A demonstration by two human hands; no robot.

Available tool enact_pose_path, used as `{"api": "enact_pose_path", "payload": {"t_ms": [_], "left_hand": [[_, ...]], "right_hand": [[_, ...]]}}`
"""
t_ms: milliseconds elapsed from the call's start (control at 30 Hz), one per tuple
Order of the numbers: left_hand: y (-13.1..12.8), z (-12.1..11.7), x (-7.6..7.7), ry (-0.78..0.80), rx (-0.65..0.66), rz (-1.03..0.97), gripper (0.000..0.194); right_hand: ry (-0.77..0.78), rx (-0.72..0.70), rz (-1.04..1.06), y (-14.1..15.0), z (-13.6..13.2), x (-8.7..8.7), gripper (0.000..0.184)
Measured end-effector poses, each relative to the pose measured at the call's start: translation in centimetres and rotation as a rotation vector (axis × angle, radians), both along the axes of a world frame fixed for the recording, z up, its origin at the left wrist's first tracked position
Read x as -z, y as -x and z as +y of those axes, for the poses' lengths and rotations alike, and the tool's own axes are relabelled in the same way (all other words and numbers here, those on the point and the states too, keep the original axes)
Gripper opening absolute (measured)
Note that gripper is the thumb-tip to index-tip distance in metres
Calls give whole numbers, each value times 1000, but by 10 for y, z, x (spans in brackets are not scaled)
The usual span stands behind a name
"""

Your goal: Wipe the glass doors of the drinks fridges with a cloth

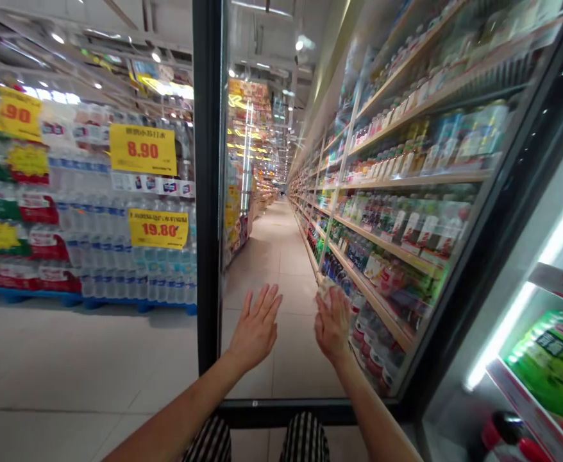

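A glass door (281,256) in a black frame stands open in front of me. My left hand (256,326) lies against the glass with its fingers stretched out and holds nothing. To its right, my right hand (333,324) is pressed to the pane, its fingers bent over a small crumpled pale cloth (326,287). Most of the cloth is hidden under the fingers, and that hand is slightly blurred. Rows of drink bottles (406,160) on shelves show in the glass, behind or reflected; I cannot tell which.
On the right is a lit cooler interior with a green drink bottle pack (551,359) on a shelf and red-capped bottles (507,443) below. Stacked water bottles (113,244) with yellow price signs (143,149) stand on a blue pallet (93,301) at left. My striped knees (304,439) are under the door's lower edge.
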State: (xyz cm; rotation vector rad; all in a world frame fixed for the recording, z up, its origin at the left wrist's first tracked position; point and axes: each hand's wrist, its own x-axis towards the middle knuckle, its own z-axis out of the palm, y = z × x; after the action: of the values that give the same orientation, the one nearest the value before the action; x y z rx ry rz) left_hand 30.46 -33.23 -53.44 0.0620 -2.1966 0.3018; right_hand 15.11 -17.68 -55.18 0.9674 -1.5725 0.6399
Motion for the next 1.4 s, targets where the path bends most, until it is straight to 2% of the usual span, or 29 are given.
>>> {"api": "enact_pose_path", "payload": {"t_ms": [133,167,233,333,400,433,500,567,633,700,767,833,933,967,1033,1133,1200,1267,1367,1400], "left_hand": [[-6,-7,-5,-8,-33,28,50],[-7,-7,-7,-13,-32,32,50],[-9,-8,-9,-26,-29,41,50],[-13,-12,-12,-49,-32,62,51],[-18,-16,-14,-69,-43,70,52],[-20,-18,-16,-78,-49,74,53],[-25,-21,-17,-95,-60,86,53],[-31,-22,-16,-103,-67,104,54],[-38,-23,-14,-96,-66,128,55],[-47,-25,-10,-73,-59,150,57],[-55,-31,-8,-56,-61,170,58],[-61,-38,-9,-59,-78,189,59],[-66,-45,-11,-90,-107,220,61],[-66,-46,-12,-101,-112,226,62],[-68,-47,-10,-113,-123,227,62],[-72,-50,-4,-107,-139,204,61],[-74,-51,-1,-107,-146,183,60],[-75,-50,-1,-118,-148,172,59],[-72,-44,-3,-133,-134,167,59],[-69,-40,-4,-133,-122,164,59]], "right_hand": [[385,76,-51,17,2,-42,51],[417,77,-58,16,-2,-46,50],[281,25,-5,3,-14,-41,49],[-133,-113,178,-20,-31,-21,45],[-243,-151,262,-23,-34,-23,42],[-210,-140,258,-21,-35,-30,41],[-14,-84,174,-14,-36,-49,43],[137,-43,81,-13,-42,-59,45],[73,-69,100,-22,-52,-49,44],[-143,-144,227,-35,-64,-29,39],[-295,-198,337,-46,-76,-19,35],[-268,-195,326,-51,-88,-30,36],[-59,-139,184,-55,-104,-63,39],[-31,-135,161,-57,-108,-67,40],[-111,-178,196,-62,-112,-54,39],[-398,-316,378,-68,-105,-8,34],[-536,-347,447,-63,-95,7,34],[-486,-294,416,-53,-85,-5,34],[-170,-134,214,-39,-70,-42,38],[-92,-95,159,-36,-65,-47,39]]}}
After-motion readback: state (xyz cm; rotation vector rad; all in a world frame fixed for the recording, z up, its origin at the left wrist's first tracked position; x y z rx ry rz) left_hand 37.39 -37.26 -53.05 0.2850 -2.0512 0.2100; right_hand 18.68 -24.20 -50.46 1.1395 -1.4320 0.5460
